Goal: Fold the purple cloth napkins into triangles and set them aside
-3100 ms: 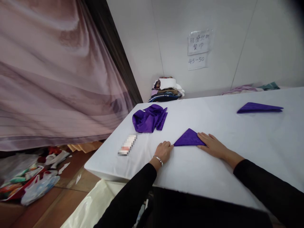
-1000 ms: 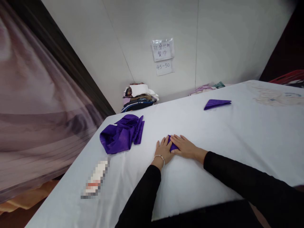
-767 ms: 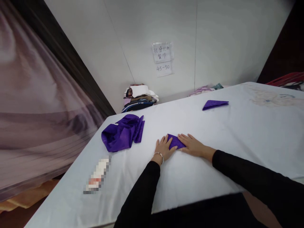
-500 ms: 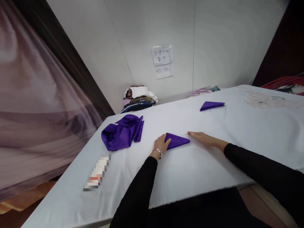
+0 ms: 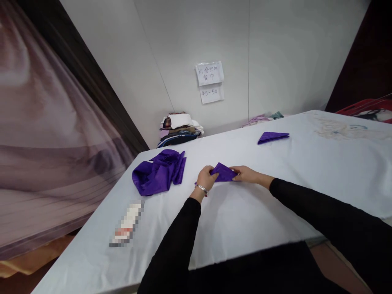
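A folded purple cloth (image 5: 224, 173) is held between two closed hands above the middle of the white table (image 5: 245, 222), between its near and far edges. Its left part is gripped by the left hand (image 5: 206, 178), with the thumb laid over the front face, and its right part is pinched by the right hand (image 5: 246, 174); by this two-sided hold the layers are probably prevented from springing apart. A purple tip is seen past the left wrist. Whether the lower edge is touching the table cannot be told. A loose purple cloth (image 5: 156, 173) is heaped by the left edge, close to the far left corner, where the middle is presumably left free for flat work. A purple triangle (image 5: 272, 137) is laid near the far edge, towards the far right corner, perhaps so that its creases are not disturbed. Nearer along the left edge, a pixelated object (image 5: 128, 224) cannot be identified.
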Available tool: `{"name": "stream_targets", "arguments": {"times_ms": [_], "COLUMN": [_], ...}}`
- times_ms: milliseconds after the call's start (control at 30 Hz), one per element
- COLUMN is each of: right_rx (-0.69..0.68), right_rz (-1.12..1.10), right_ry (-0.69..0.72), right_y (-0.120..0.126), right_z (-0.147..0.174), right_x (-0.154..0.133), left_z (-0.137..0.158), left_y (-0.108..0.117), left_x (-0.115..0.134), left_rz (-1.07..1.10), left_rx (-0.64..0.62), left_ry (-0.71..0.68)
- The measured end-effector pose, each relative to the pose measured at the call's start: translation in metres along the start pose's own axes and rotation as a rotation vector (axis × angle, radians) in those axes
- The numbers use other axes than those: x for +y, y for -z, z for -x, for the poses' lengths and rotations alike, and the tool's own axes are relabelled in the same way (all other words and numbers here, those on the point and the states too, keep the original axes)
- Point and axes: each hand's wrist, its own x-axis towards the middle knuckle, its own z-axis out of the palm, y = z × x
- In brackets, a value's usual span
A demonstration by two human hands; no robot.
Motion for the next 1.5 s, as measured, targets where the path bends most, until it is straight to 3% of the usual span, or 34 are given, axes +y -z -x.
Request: {"name": "stream_targets", "arguments": {"times_ms": [67, 133, 200, 300, 467, 600, 700, 867, 1067, 1233, 1500], "right_rx": [0.161, 0.277, 0.241, 0.138, 0.266, 0.372, 0.314, 0.083, -0.029, -0.031, -0.047], "right_rz": [0.16, 0.322, 0.414, 0.447, 0.33, 0.174, 0.199, 0.376, 0.403, 0.387, 0.415], "right_ry": [0.119, 0.233, 0.333, 0.371, 0.122, -0.056, 0.034, 0.265, 0.188, 0.194, 0.235], "right_y": [0.001, 0.0, -0.003, -0.009, -0.01, -0.012, -0.023, -0.042, -0.05, -0.047, -0.042], "right_z": [-0.006, -0.006, 0.001, 0.022, 0.055, 0.067, 0.069, 0.068, 0.076, 0.079, 0.056], "right_x": [-0.006, -0.007, -0.001, 0.018, 0.047, 0.042, 0.025, 0.001, -0.002, -0.004, -0.034], "left_z": [0.009, 0.021, 0.037, 0.063, 0.091, 0.094, 0.092, 0.089, 0.08, 0.073, 0.074], "left_y": [0.007, 0.006, -0.006, -0.03, -0.043, -0.036, -0.035, -0.037, -0.045, -0.058, -0.061], "left_x": [0.007, 0.009, 0.004, -0.008, -0.016, -0.015, -0.013, -0.012, -0.011, -0.007, -0.009], "left_rz": [-0.085, -0.225, -0.35, -0.409, -0.292, -0.218, -0.176, -0.106, -0.141, -0.377, -0.485], "left_rx": [0.084, 0.089, 0.008, -0.143, -0.256, -0.271, -0.261, -0.243, -0.095, -0.214, -0.267], "left_ry": [-0.207, -0.446, -0.602, -0.692, -0.649, -0.621, -0.604, -0.554, -0.41, -0.29, -0.308]}}
